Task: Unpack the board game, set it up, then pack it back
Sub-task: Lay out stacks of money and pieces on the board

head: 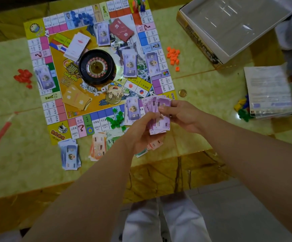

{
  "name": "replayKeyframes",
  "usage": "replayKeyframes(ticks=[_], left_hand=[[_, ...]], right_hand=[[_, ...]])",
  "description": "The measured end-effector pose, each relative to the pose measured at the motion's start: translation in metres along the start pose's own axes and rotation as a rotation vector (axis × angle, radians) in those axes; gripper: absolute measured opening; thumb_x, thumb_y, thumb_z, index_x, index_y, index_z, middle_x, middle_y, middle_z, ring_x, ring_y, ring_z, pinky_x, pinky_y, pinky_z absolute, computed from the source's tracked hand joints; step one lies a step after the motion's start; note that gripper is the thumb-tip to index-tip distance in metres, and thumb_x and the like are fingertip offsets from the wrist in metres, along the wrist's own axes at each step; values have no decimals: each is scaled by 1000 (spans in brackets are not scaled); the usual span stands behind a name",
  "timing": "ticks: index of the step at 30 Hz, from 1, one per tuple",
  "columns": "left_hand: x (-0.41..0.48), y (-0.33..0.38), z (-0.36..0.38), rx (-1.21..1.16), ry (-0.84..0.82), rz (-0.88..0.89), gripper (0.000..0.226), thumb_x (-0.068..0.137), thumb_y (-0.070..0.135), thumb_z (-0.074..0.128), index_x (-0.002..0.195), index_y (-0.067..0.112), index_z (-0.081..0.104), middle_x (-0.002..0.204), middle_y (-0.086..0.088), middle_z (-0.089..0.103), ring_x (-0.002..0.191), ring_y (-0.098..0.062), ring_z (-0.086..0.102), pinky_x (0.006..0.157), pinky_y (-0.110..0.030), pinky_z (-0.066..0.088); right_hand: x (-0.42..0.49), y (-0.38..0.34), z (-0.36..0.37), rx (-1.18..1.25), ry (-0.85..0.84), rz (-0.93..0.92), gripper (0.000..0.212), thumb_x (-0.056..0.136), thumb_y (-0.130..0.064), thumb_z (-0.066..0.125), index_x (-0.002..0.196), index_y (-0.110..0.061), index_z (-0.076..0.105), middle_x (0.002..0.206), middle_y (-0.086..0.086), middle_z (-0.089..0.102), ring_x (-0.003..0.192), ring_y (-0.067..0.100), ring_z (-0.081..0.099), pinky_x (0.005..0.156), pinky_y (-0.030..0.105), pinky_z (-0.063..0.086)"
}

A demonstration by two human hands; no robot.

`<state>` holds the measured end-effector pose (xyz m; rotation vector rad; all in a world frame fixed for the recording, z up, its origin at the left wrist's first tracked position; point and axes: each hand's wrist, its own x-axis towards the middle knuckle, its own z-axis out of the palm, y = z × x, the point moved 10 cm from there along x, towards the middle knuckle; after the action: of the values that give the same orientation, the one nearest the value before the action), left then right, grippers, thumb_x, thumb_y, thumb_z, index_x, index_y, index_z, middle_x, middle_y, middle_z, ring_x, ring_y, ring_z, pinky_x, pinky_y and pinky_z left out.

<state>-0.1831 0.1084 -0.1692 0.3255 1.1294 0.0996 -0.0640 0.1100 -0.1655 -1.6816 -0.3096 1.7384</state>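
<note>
Board game (96, 121) setup, I judge: left hand (140, 131) and right hand (183, 114) grip purple banknotes (161, 105) at 5 o'clock. Next, peel one note.

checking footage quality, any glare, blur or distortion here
Head view: glare streaks inside the open white cardboard box; a bright reflection on the glossy yellow-green tabletop at right; the square colourful game board bows, wide-angle; the red tassel at left and the purple paper banknotes look blurred.
</note>
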Motion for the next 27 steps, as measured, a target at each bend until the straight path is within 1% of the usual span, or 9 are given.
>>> replayKeyframes(ticks=[3,5,8,11,13,16,21,24,27], left_hand=[[-2,1,0,-77,3,3,14,87,2,53,100,-1,59,103,-21,65,81,-31,68,57,-30,57],[-2,0,4,-65,-24,-4,18,88,-3,45,103,-2,56,108,-25,65,82,-31,70,55,-28,56],[-3,3,4,74,8,25,11,92,-1,46,99,0,54,93,-18,63,65,-20,64,54,-28,52],[-1,9,1,106,67,98,13,96,-2,47,98,5,57,89,-13,68,65,-19,69,55,-27,55],[2,12,-2,121,107,130,12,95,-2,48,97,5,58,91,-16,68,72,-25,69,59,-29,55],[2,16,-9,173,157,140,6,94,-1,52,95,2,57,90,-18,67,73,-27,67,72,-38,52],[-7,31,-34,48,261,184,23,99,9,39,87,5,59,89,-15,67,75,-23,66,69,-36,59],[-16,44,-77,57,420,292,26,100,10,38,97,1,62,87,-11,70,76,-22,67,66,-29,60],[-22,53,-110,44,478,378,26,102,11,38,103,0,62,82,-9,73,75,-22,69,68,-28,60]], right_hand=[[2,-5,4,-109,-9,4,17,84,-18,70,101,-14,69,101,3,70,96,17,60,98,38,38],[3,-7,4,-123,1,6,9,85,-16,70,93,-15,69,89,-1,68,79,10,60,81,30,42],[4,-10,1,-86,15,2,8,85,-11,70,93,-12,69,86,1,68,65,5,59,57,20,45],[5,-12,-2,-104,41,-13,9,84,-9,71,93,-11,69,89,3,69,72,11,59,63,20,45],[7,-13,-7,-97,88,-42,21,82,-7,72,103,-7,67,96,5,72,78,12,64,67,20,48],[7,-16,-8,-136,146,-61,23,83,-4,72,105,-5,65,90,0,69,69,5,63,54,9,45],[18,-16,9,-212,110,-45,10,83,-9,73,86,-17,68,84,-3,68,70,7,60,63,21,41],[33,-17,21,-188,137,-14,11,84,-6,69,89,-15,69,82,0,65,66,10,51,58,21,40],[48,-17,33,-219,164,-7,10,85,-4,69,88,-13,67,89,9,66,68,16,50,54,23,40]])
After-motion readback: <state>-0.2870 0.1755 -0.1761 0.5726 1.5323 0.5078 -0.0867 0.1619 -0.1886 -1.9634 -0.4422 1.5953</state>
